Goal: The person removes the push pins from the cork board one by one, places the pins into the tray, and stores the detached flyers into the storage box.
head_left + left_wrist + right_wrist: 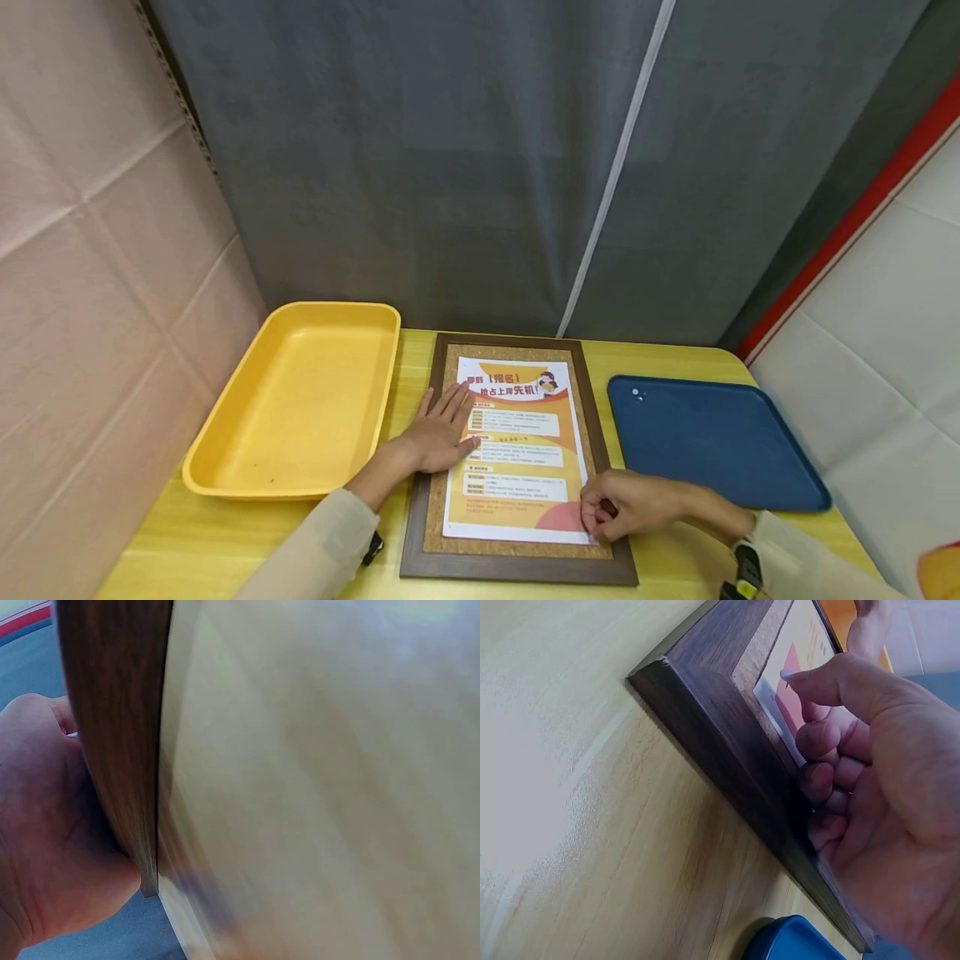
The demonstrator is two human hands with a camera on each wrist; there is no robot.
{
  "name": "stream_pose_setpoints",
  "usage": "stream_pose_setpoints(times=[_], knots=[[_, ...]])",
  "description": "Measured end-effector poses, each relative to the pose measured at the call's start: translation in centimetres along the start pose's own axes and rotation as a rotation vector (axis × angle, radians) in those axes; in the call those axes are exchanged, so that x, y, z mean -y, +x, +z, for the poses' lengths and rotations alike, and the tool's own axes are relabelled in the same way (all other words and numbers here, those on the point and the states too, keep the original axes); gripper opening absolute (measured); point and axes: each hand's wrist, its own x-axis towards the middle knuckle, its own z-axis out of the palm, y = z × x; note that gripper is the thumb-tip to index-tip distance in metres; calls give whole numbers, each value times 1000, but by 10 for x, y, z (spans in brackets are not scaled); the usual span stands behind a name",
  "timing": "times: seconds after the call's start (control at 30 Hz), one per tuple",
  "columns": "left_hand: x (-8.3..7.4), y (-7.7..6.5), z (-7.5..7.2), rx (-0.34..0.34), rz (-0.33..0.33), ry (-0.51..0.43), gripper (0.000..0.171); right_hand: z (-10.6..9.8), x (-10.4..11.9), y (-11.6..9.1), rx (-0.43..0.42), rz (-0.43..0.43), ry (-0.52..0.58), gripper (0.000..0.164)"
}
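Observation:
A printed poster (517, 508) lies on a cork board (468, 546) with a dark wooden frame (517, 568). My left hand (441, 435) rests with spread fingers on the poster's left side, its wrist over the frame. At the poster's lower right corner, my right hand (626, 504) has curled fingers. In the right wrist view, the right hand (877, 750) holds a small white piece (785, 674), seemingly a pin, at the thumb tip against the poster (789, 697); its lower end is hidden. The left wrist view shows the left hand (52, 825) beside the frame (116, 712).
A yellow tray (300, 400) stands to the left of the board. On the right lies a blue tray (705, 442) with a few small white pieces (638, 394) near its far left corner. A grey partition (420, 167) rises behind the wooden table (202, 550).

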Motion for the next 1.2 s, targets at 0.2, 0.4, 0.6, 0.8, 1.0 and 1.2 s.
stream_pose_setpoints(times=[0.2,0.4,0.6,0.8,1.0,1.2], knots=[[1,0,0,2,-8,10,83,-2,-4,0,-16,7,99,7],[-3,-2,-7,17,0,-8,82,-6,-8,-2,-45,-1,152,8],[-7,-5,-13,26,-3,-6,82,-10,-11,-5,-96,-5,137,7],[-12,-9,-18,17,4,9,79,-16,-13,-7,-151,-19,132,10],[-11,-9,-16,12,9,3,80,-25,-15,-8,-215,-77,91,13],[-8,-6,-9,6,1,3,82,-37,-18,-10,-274,-105,87,9]])
